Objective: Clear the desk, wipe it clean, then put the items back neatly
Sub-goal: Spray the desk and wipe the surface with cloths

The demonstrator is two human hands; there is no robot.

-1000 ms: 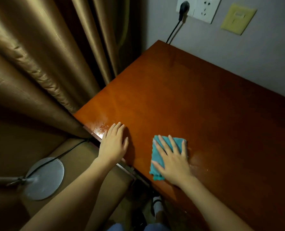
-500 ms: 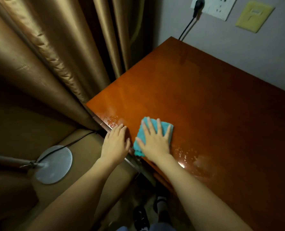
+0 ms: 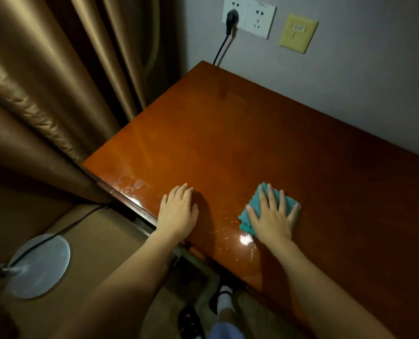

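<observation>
The glossy brown wooden desk [image 3: 240,148] fills the middle and right of the view, with wet streaks and droplets near its front edge. A folded teal cloth [image 3: 252,204] lies flat on the desk near that edge. My right hand [image 3: 272,216] presses on the cloth with straight, spread fingers and covers most of it. My left hand [image 3: 178,212] rests flat on the desk's front edge, to the left of the cloth and apart from it.
Tan curtains [image 3: 44,81] hang close to the desk's left side. A black plug and cable [image 3: 230,19] run from wall sockets down behind the desk's far corner. A round metal lamp base [image 3: 39,265] with its cable stands on the floor at lower left. My feet show under the desk.
My right hand has slid the cloth to the right along the front edge, away from my left hand. The left hand stays on the edge. The view has shifted.
</observation>
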